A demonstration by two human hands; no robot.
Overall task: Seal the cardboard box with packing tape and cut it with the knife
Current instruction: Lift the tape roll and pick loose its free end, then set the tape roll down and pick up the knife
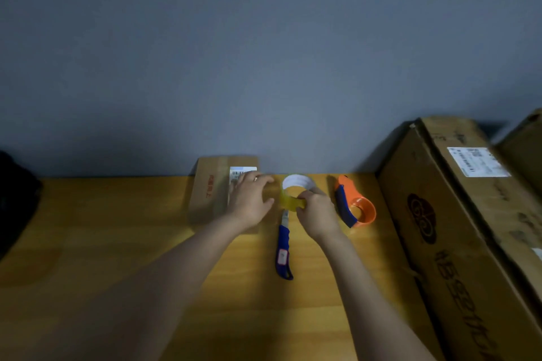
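Note:
A small cardboard box [210, 193] with red print and a white label lies flat on the wooden table near the wall. My left hand [251, 199] rests on its right part, fingers spread. Just to the right, a roll of yellowish packing tape [296, 188] with a white core stands on the table, and my right hand [318, 214] grips its near edge. A knife with a blue handle [284, 252] lies on the table below the roll, its blade pointing toward the tape.
An orange and blue tape dispenser [353, 203] lies right of the roll. A large cardboard carton [457, 228] fills the table's right side. A dark object [14, 199] sits at the left edge. The wooden table [102, 243] meets a grey wall behind.

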